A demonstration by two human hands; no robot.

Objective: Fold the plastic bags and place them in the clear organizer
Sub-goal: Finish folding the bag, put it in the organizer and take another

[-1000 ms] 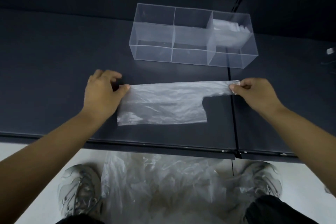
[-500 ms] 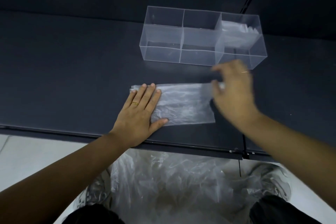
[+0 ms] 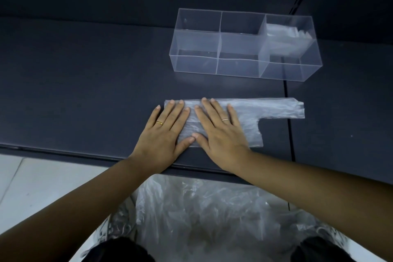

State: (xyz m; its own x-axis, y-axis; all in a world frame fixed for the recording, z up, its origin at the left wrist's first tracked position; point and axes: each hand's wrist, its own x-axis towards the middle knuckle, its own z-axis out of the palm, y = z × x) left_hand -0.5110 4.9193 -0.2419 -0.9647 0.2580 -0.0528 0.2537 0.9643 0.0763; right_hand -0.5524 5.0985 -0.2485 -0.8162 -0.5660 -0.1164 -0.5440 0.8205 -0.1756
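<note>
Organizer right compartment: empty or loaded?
Loaded. Pale folded bags lie in the right compartment of the clear organizer; the middle and left compartments look empty.

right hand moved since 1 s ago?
Yes. The right hand went left across the table seam, now flat on the plastic bag.

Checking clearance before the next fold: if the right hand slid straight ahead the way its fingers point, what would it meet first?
The right hand presses the bag; beyond that bare table, then probably the organizer's near wall at its left compartment.
</note>
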